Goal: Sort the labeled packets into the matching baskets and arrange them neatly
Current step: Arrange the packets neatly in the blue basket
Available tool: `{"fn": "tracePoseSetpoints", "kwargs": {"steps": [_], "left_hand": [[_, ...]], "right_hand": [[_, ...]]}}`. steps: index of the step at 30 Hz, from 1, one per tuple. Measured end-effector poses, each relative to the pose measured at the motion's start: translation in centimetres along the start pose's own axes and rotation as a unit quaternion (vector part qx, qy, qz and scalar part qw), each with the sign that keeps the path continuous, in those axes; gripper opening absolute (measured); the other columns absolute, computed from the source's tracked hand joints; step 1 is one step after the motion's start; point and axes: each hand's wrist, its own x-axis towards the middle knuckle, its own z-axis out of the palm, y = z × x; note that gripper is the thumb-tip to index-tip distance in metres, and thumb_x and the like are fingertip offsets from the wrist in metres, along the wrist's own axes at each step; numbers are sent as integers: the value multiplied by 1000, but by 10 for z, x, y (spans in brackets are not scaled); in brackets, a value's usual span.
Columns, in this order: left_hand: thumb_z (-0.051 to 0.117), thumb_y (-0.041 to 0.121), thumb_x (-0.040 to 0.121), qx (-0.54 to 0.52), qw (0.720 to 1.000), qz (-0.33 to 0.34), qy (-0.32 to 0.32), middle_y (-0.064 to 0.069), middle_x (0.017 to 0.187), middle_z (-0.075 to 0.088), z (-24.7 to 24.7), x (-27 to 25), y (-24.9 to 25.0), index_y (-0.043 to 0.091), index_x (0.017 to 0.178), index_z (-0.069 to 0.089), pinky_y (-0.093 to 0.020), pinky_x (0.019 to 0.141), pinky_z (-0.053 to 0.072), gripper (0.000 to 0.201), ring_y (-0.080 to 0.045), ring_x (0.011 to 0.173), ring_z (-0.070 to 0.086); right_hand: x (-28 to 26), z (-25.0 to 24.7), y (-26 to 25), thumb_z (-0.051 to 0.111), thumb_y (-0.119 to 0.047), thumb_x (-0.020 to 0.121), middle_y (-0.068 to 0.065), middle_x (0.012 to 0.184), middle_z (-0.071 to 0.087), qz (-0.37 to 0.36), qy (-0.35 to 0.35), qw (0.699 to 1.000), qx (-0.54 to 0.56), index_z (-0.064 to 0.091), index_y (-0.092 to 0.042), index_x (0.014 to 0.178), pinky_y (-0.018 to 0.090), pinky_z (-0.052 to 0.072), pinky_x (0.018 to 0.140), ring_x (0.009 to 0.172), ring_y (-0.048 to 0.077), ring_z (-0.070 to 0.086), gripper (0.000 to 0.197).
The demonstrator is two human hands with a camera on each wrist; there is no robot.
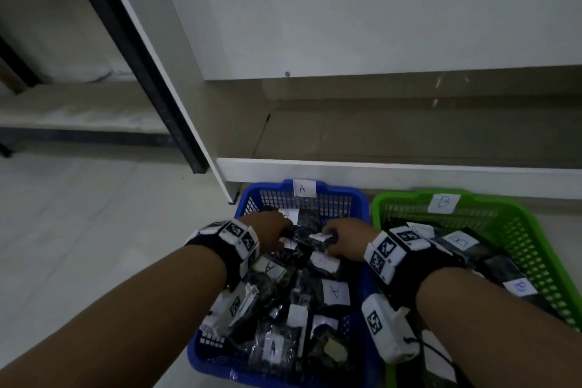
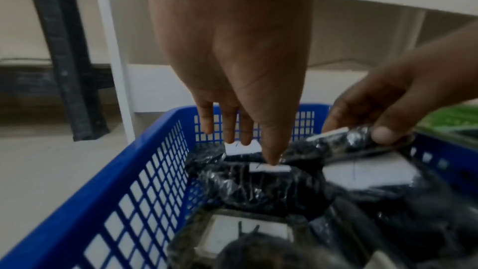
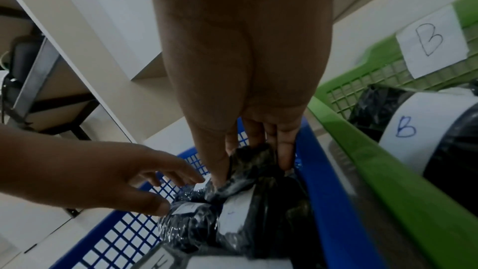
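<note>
On the floor stands a blue basket (image 1: 267, 188) marked A, full of black packets with white A labels. Both hands reach into its far end. My right hand (image 1: 330, 239) pinches a black packet (image 1: 315, 239) between thumb and fingers and holds it tilted above the pile; the right wrist view shows the fingers curled round this packet (image 3: 253, 155). My left hand (image 1: 285, 235) has straight fingers, and in the left wrist view its thumb tip (image 2: 270, 162) touches the white label of another packet (image 2: 258, 189) lying in the blue basket (image 2: 145, 171).
A green basket (image 1: 535, 230) marked B touches the blue one on the right and holds black packets labelled B (image 3: 406, 130). Right behind both baskets a white shelf unit (image 1: 378, 170) rises. A black frame leg (image 1: 176, 123) leans at the left, with pale floor beside it.
</note>
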Motion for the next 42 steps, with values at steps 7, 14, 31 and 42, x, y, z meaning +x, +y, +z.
{"fn": "tracePoseSetpoints", "kwargs": {"steps": [7,14,31,42], "left_hand": [[71,41,76,17,998,57,-3,-11,118,55,25,18,-22,22,131,52,-40,91,50,61,-29,110,53],[75,32,73,-68,995,46,55,-10,120,51,17,17,-40,16,122,51,-34,90,46,57,-27,110,50],[83,35,64,-120,979,60,150,-5,122,52,0,-25,-51,18,120,47,-37,90,44,69,-24,112,49],[65,43,81,50,991,63,111,-7,132,41,33,4,-19,23,139,32,-44,102,36,70,-27,124,38]], "right_hand": [[-16,2,-17,64,-6,79,2,102,52,-9,-42,999,20,45,-21,95,15,40,56,77,12,48,29],[-46,21,-51,69,-20,78,-1,108,45,33,-89,987,-128,48,-25,111,38,34,94,111,21,34,39],[-6,-2,-54,54,-15,90,-1,115,65,35,-13,991,-126,67,-23,105,38,44,99,109,21,58,21],[-12,-3,20,52,-43,89,-4,121,58,70,143,961,-225,58,-31,113,44,28,100,127,27,32,28]]}}
